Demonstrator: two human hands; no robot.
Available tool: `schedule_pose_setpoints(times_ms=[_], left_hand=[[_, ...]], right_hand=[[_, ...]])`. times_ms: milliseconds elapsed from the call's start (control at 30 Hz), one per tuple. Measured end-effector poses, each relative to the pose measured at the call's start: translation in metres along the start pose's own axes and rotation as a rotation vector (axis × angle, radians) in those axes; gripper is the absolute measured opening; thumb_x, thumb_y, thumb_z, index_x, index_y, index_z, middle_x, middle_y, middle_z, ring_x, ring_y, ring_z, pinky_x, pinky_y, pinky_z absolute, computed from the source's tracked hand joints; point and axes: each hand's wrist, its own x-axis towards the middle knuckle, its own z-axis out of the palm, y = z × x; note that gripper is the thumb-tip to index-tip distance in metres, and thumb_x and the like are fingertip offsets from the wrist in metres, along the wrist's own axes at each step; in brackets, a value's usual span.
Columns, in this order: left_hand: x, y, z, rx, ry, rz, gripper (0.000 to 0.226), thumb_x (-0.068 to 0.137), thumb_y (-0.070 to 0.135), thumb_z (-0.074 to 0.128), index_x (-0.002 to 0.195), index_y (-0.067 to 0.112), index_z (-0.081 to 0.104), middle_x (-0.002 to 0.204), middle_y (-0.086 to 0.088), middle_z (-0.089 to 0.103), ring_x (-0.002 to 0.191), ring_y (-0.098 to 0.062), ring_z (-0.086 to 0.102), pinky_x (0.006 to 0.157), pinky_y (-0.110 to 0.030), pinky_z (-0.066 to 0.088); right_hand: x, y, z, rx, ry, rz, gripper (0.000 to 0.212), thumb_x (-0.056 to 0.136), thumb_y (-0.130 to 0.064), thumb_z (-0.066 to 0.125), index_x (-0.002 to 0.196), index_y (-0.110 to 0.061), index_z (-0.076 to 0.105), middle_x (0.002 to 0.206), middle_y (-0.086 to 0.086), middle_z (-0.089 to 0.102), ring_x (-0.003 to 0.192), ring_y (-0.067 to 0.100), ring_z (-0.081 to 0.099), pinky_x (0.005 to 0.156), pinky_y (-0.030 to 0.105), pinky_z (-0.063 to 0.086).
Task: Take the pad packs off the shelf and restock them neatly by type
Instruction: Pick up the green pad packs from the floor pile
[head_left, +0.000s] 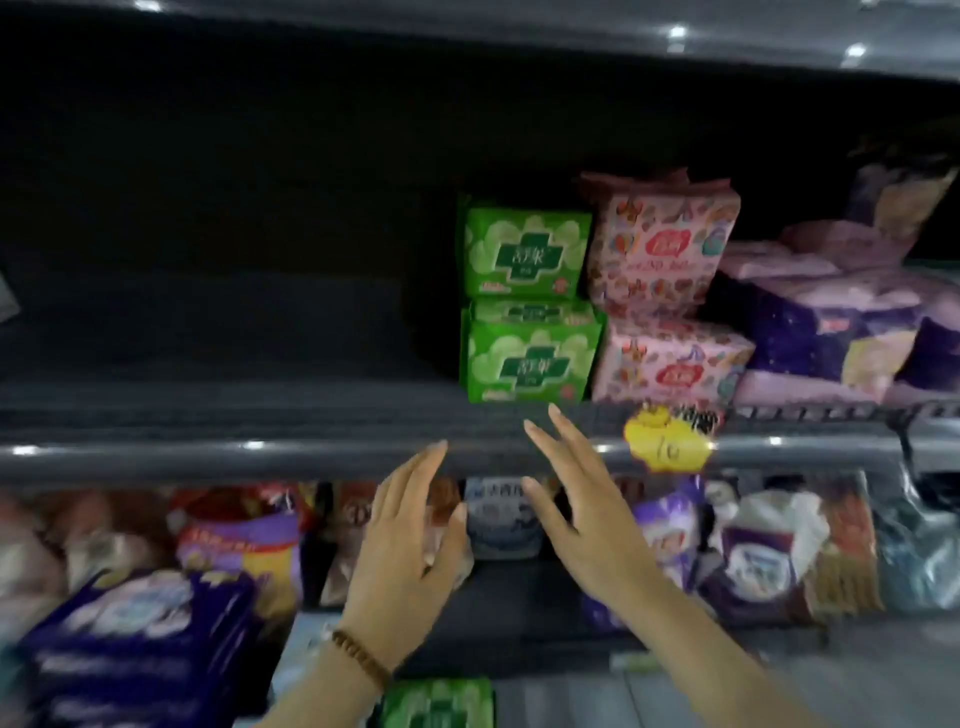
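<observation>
Two green pad packs stand stacked on the dark upper shelf, right of its middle. Beside them on the right are two stacked pink patterned packs, then purple packs. My left hand and my right hand are raised side by side in front of the shelf edge, just below the green packs. Both have straight, spread fingers and hold nothing. Another green pack shows at the bottom edge under my left wrist.
The left half of the upper shelf is bare and dark. A yellow price tag hangs on the shelf rail to the right of my hands. The lower shelf is crowded with mixed packs, including a blue-purple pack at bottom left.
</observation>
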Motion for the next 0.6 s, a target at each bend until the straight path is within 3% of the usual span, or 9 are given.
schedule_pose_setpoints(times_ms=[133, 200, 267, 333, 433, 533, 600], left_hand=[[-0.086, -0.033, 0.027, 0.033, -0.162, -0.307, 0.050, 0.097, 0.039, 0.046, 0.143, 0.028, 0.030, 0.142, 0.015, 0.031, 0.138, -0.012, 0.028, 0.107, -0.018, 0.027], [-0.119, -0.057, 0.045, 0.045, -0.311, -0.413, 0.048, 0.097, 0.036, 0.045, 0.141, 0.032, 0.027, 0.146, 0.007, 0.032, 0.134, -0.014, 0.036, 0.101, -0.019, 0.035], [-0.142, -0.078, 0.064, 0.046, -0.480, -0.600, 0.056, 0.099, 0.038, 0.041, 0.148, 0.023, 0.019, 0.155, 0.001, 0.022, 0.141, -0.018, 0.027, 0.106, -0.025, 0.031], [-0.156, -0.094, 0.082, -0.078, -0.571, -0.846, 0.065, 0.100, 0.039, 0.041, 0.151, 0.014, 0.011, 0.155, -0.006, 0.022, 0.140, -0.023, 0.030, 0.107, -0.029, 0.032], [-0.173, -0.114, 0.107, -0.207, -0.548, -1.015, 0.050, 0.100, 0.030, 0.044, 0.143, 0.008, 0.030, 0.135, -0.013, 0.051, 0.117, -0.027, 0.053, 0.096, -0.031, 0.044], [-0.184, -0.126, 0.128, -0.229, -0.516, -1.099, 0.035, 0.099, 0.021, 0.047, 0.131, 0.007, 0.046, 0.134, -0.013, 0.053, 0.113, -0.023, 0.053, 0.097, -0.030, 0.042], [-0.189, -0.131, 0.137, -0.254, -0.486, -1.209, 0.036, 0.100, 0.019, 0.047, 0.133, 0.006, 0.044, 0.137, -0.013, 0.048, 0.112, -0.023, 0.050, 0.095, -0.028, 0.040]], right_hand=[[-0.066, 0.013, 0.067, 0.084, -0.121, 0.219, 0.053, 0.099, -0.044, 0.042, 0.149, -0.036, 0.027, 0.155, -0.026, 0.001, 0.143, -0.004, 0.008, 0.112, 0.016, 0.020], [-0.085, 0.024, 0.100, 0.053, -0.297, 0.377, 0.058, 0.098, -0.047, 0.042, 0.151, -0.031, 0.024, 0.159, -0.018, 0.002, 0.147, 0.006, 0.009, 0.115, 0.024, 0.021], [-0.099, 0.036, 0.132, 0.156, -0.440, 0.599, 0.063, 0.097, -0.049, 0.045, 0.152, -0.027, 0.023, 0.161, -0.009, 0.005, 0.147, 0.013, 0.014, 0.114, 0.030, 0.025], [-0.120, 0.049, 0.158, 0.354, -0.428, 0.843, 0.065, 0.096, -0.045, 0.051, 0.150, -0.019, 0.026, 0.159, 0.002, 0.020, 0.143, 0.020, 0.028, 0.109, 0.030, 0.032], [-0.163, 0.067, 0.187, 0.529, -0.421, 1.101, 0.080, 0.089, -0.040, 0.063, 0.150, -0.009, 0.022, 0.155, 0.010, 0.029, 0.140, 0.025, 0.033, 0.104, 0.028, 0.034], [-0.196, 0.077, 0.213, 0.579, -0.473, 1.264, 0.085, 0.086, -0.037, 0.069, 0.150, -0.007, 0.020, 0.154, 0.012, 0.030, 0.138, 0.026, 0.036, 0.102, 0.026, 0.035], [-0.207, 0.083, 0.229, 0.640, -0.480, 1.327, 0.091, 0.075, -0.043, 0.077, 0.145, -0.009, 0.030, 0.146, 0.012, 0.043, 0.128, 0.026, 0.048, 0.100, 0.028, 0.042]])
